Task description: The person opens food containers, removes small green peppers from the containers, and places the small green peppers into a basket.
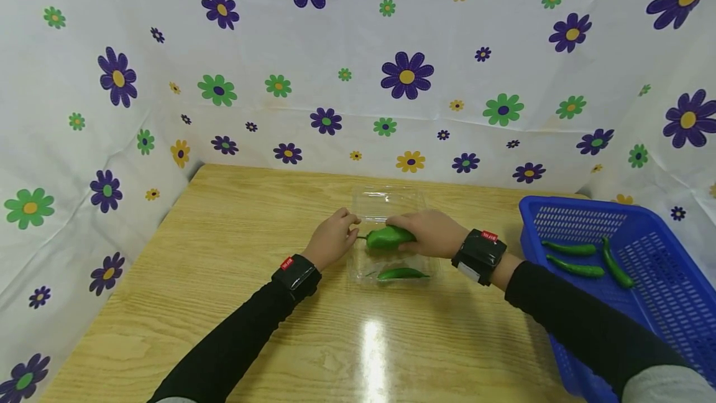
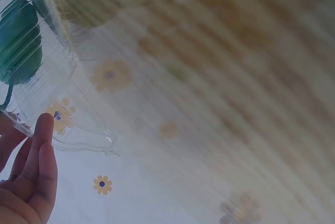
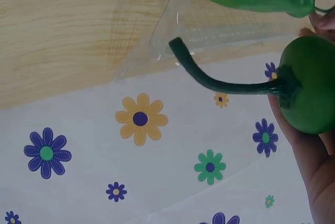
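One pepper boxed, second pepper clasped in right hand, left hand pinching clear box, three left in basket.

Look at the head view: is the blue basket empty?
No: the blue basket at the table's right edge holds three slim green chili peppers.

A clear tray sits mid-counter with one pepper in it, another pepper above it, and a basket at right holding three more.
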A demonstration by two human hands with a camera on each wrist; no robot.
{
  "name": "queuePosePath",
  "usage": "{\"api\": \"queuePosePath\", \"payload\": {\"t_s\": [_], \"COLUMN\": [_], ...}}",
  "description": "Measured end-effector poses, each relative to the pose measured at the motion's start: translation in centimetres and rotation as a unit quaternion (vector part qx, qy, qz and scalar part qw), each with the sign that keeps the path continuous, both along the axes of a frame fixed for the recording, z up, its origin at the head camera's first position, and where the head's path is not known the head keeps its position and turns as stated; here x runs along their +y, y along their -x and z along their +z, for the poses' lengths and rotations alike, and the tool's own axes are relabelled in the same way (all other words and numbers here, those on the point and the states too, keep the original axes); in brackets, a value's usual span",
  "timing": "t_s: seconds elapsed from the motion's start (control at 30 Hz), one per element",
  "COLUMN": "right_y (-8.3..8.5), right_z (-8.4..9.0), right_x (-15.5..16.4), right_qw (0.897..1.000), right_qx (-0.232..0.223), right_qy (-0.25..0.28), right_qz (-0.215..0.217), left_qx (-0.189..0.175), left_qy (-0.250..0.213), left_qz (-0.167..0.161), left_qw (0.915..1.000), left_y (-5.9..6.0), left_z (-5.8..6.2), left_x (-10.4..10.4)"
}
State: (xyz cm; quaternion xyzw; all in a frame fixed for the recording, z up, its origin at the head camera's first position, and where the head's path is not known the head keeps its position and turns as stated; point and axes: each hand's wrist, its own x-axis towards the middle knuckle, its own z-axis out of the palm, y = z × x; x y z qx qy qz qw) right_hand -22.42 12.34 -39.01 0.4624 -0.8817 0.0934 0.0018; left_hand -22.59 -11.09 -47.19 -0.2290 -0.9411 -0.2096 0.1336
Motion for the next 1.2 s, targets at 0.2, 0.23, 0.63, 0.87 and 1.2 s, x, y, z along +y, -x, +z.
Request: {"api": "queuePosePath", "payload": {"t_s": [0.2,0.23,0.63,0.87,1.2], "right_y": [0.3,0.4,-0.2,-0.7,-1.2], "right_z": [1.0,1.3,4.7,5.3,5.6], "right_x": [1.3,1.6,6.6,10.9,16.9], "right_qw": [1.0,0.999,0.998,0.991,0.982], "right_qx": [0.021,0.026,0.005,0.031,0.038], "right_qy": [0.009,0.012,-0.006,-0.04,-0.048], "right_qz": [-0.019,-0.019,-0.062,-0.124,-0.179], "left_qx": [0.009,0.01,0.018,0.023,0.019], "left_qy": [-0.002,-0.004,-0.005,-0.002,-0.007], "left_qz": [-0.001,-0.001,0.0,0.001,-0.001], "left_qw": [1.0,0.9999,0.9998,0.9997,0.9998], "left_y": [0.1,0.1,0.1,0.1,0.0], "left_z": [-0.3,-0.3,-0.3,-0.2,-0.2], "left_x": [0.0,0.0,0.1,0.1,0.0]}}
